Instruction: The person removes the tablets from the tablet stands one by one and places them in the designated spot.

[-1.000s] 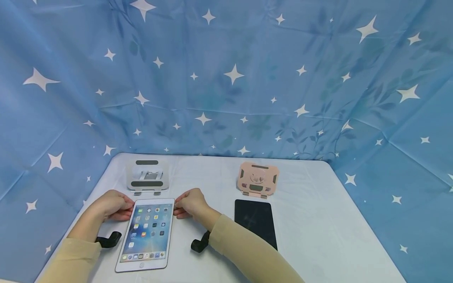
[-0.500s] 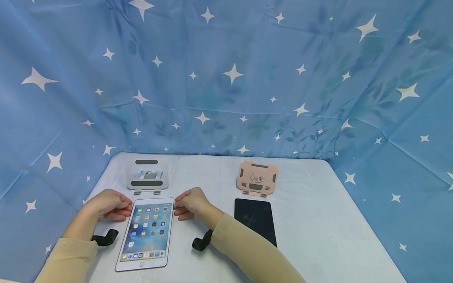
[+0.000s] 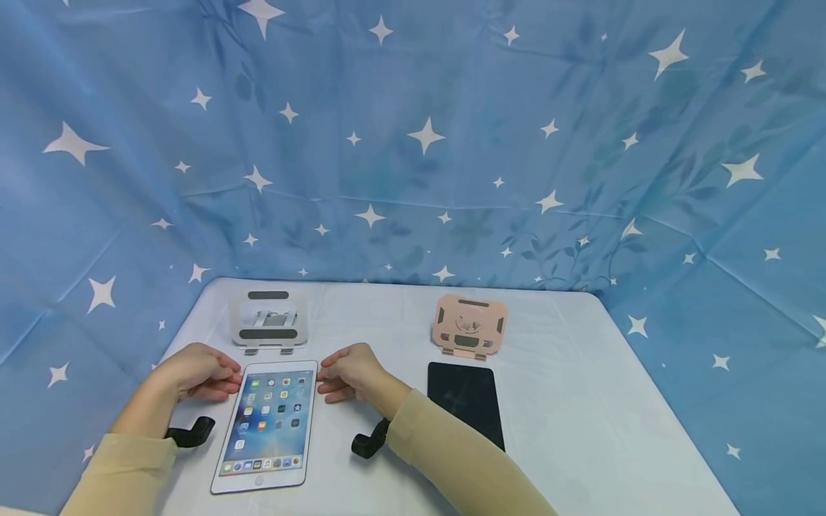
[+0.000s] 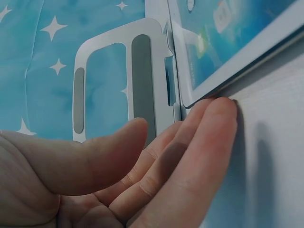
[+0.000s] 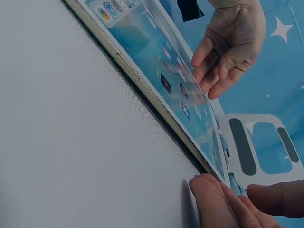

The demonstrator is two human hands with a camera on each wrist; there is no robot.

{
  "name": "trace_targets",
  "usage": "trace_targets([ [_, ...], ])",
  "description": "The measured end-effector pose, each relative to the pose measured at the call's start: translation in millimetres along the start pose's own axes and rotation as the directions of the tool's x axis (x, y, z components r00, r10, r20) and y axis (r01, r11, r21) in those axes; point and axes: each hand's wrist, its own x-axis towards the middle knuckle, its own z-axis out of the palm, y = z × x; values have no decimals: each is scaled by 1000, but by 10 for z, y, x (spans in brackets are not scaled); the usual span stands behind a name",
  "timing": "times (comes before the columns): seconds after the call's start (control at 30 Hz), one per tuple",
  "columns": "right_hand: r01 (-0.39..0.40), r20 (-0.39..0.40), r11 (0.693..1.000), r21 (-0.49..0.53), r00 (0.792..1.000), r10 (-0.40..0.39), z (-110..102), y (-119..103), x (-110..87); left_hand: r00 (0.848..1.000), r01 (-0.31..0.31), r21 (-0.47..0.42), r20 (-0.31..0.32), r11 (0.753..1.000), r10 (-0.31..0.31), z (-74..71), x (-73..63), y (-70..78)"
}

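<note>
A white tablet (image 3: 267,423) lies flat on the white table, its lit screen showing rows of app icons. At its upper left edge is my left hand (image 3: 198,373). In the left wrist view, the fingertips (image 4: 221,107) meet the tablet's corner, while the thumb stands away from it. My right hand (image 3: 351,373) is at the upper right edge, its fingertips (image 5: 204,183) close against the tablet's side and its thumb apart. Neither hand grips it. Just behind the tablet stands a silver tablet stand (image 3: 237,315) with grey pads.
A rose-gold stand (image 3: 445,326) stands at the back, right of centre. In front of it lies a black tablet (image 3: 464,398), partly hidden by my right sleeve (image 3: 452,451). A blue star-patterned curtain (image 3: 413,172) surrounds the table (image 3: 581,401).
Both hands have eased slightly outward from the white tablet's edges, the left forearm shifting a little left. The tablet has stayed in place.
</note>
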Motion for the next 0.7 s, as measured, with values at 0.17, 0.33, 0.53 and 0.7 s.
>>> trace_targets([
  [0.17, 5, -8, 1000, -6, 1000, -5, -21, -1, 11, 999, -15, 12, -30, 1000, 16, 25, 7, 17],
  [0.33, 4, 5, 1000, -4, 1000, -4, -90, 0, 39, 997, -52, 27, -56, 998, 54, 66, 12, 60],
  [0.53, -2, 43, 999, 36, 999, 0, -245, 0, 54, 993, -118, 32, 5, 993, 118, 88, -6, 122],
  [0.7, 13, 76, 998, 66, 997, -18, -399, 7, 59, 982, -169, -4, 88, 986, 169, 128, -9, 157],
])
